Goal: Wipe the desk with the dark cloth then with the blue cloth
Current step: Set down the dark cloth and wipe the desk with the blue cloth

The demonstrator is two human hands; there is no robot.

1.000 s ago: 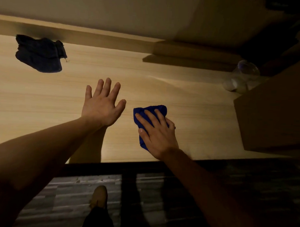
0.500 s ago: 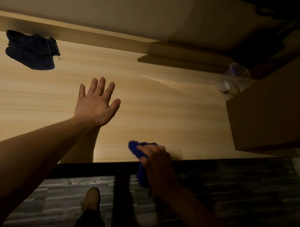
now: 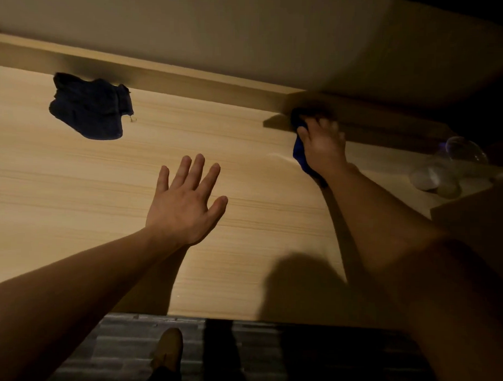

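Nearest the camera, a tan shoe [image 3: 169, 347] stands on the dim striped floor below the front edge of the pale wood-grain desk [image 3: 59, 200]. Above it the left hand [image 3: 184, 205] lies flat and empty on the desktop, fingers spread, apparently bracing the body. Farther out and to the right, the right hand [image 3: 321, 144] reaches to the back of the desk, palm down and pressing the bright blue cloth [image 3: 301, 158] against the surface; the fingers look loosely curled over it, though motion blur and shadow make the exact hold hard to read. The cloth trails from under the palm toward the near side, so its long axis runs roughly front to back, and any return stroke would probably pull it toward the body. The crumpled dark navy cloth [image 3: 89, 109] lies well apart at the far left, near the raised back ledge [image 3: 191, 85], closer to the left hand. At the far right, a clear glass globe [image 3: 464, 150] and pale rounded objects [image 3: 433, 182] sit in shadow, partly cut off by a brown box [image 3: 477, 224].
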